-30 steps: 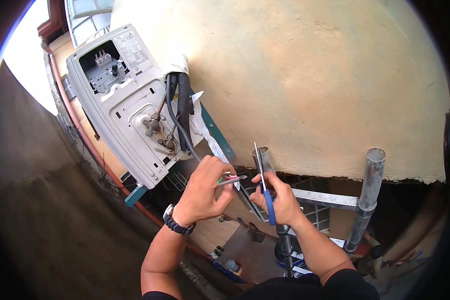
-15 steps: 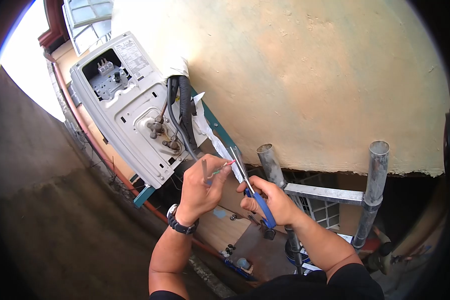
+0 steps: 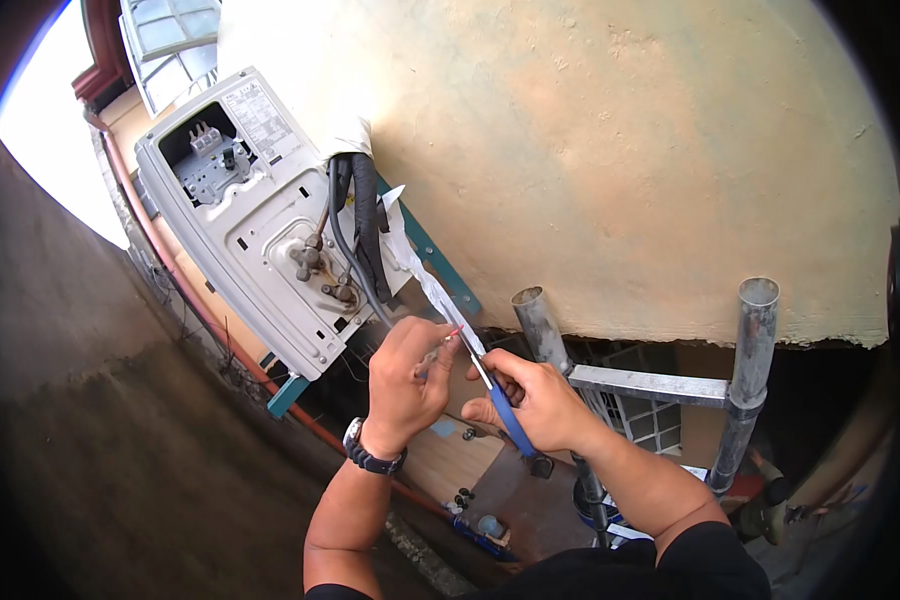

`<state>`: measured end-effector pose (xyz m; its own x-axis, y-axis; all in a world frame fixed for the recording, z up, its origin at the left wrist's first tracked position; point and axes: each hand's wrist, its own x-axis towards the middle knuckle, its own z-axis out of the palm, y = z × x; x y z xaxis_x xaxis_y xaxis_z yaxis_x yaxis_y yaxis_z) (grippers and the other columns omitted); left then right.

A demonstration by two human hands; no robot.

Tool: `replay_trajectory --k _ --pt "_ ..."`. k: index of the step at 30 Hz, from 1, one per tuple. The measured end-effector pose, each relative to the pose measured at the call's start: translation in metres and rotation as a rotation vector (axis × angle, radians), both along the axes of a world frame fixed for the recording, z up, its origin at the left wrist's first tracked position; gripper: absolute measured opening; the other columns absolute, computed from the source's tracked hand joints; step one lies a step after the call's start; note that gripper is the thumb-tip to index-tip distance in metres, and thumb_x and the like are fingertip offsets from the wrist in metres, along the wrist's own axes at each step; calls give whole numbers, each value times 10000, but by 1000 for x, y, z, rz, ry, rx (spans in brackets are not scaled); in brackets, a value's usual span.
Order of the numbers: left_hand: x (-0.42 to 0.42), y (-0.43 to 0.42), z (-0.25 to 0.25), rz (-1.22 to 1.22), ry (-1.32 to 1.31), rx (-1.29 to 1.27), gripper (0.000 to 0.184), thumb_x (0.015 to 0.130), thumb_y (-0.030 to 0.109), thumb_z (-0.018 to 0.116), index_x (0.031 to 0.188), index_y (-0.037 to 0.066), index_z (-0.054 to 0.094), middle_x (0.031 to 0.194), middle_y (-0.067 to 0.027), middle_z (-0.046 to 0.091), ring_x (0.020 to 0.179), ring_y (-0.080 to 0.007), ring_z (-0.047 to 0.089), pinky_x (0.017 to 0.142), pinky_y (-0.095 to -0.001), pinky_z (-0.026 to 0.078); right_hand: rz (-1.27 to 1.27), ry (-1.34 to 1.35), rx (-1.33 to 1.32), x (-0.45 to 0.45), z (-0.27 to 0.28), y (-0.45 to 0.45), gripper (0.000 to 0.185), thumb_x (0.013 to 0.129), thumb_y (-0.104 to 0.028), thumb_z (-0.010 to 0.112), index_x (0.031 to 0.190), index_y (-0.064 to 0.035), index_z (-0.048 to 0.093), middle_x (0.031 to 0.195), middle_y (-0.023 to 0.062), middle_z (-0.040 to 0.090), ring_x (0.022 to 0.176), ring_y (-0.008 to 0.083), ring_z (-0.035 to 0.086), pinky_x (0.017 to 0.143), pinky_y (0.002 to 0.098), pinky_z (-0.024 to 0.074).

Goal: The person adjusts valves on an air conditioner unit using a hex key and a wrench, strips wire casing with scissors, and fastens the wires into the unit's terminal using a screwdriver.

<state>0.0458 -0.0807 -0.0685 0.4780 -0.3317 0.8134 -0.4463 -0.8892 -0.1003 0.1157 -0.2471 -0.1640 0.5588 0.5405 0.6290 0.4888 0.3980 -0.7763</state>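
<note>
Left hand (image 3: 407, 375) pinched on red-tipped wire (image 3: 457, 331). Right hand (image 3: 538, 402) clamped round blue-handled scissors (image 3: 513, 420), blades (image 3: 484, 373) right by wire; contact hard to tell. Dark grey cable (image 3: 343, 243) alongside outdoor unit (image 3: 263, 285).

An outdoor work spot in a narrow passage beside a building: a rough peach plaster wall (image 3: 620, 180) faces a dark grey concrete wall (image 3: 80, 400), a boxy pale-grey metal air-conditioner unit (image 3: 255, 220) sits on teal metal brackets (image 3: 288, 396), and grey tubular steel scaffolding (image 3: 752, 345) rises above a lower floor (image 3: 530, 505).
</note>
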Motion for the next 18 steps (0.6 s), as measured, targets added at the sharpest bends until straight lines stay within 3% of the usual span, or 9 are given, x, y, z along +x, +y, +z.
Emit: replay_trajectory --k 2,3,5,15,18 --pt "0 3 -4 -3 -37 2 109 873 -10 734 968 16 687 887 -139 670 814 -358 660 694 -403 530 -154 -152 -2 -1 4 -2 639 819 -501 882 1121 13 651 686 121 614 619 241 616 617 371 483" --pt "0 4 -6 -1 -35 1 109 873 -10 734 968 16 687 887 -139 670 814 -358 660 694 -403 530 -153 -150 -3 -1 4 -1 639 819 -501 882 1121 13 651 686 121 614 619 241 616 617 371 483" --pt "0 7 -8 9 -40 3 140 848 -37 743 961 14 677 901 -140 671 830 -352 657 707 -406 530 -215 -215 4 0 5 1 648 810 -499 881 1115 21 643 714 158 634 655 343 638 641 423 500" --pt "0 16 -10 28 -15 15 166 813 -57 746 942 10 665 897 -141 669 824 -354 646 705 -406 526 -266 -273 -11 4 0 13 632 805 -468 886 1152 -8 626 722 128 626 699 351 649 659 444 506" --pt "0 16 -8 34 -43 59 84 913 1 727 922 -2 644 860 -135 653 752 -297 653 667 -354 515 -297 -301 34 5 -1 16 634 800 -471 889 1147 -5 634 710 127 623 676 344 643 645 439 503"
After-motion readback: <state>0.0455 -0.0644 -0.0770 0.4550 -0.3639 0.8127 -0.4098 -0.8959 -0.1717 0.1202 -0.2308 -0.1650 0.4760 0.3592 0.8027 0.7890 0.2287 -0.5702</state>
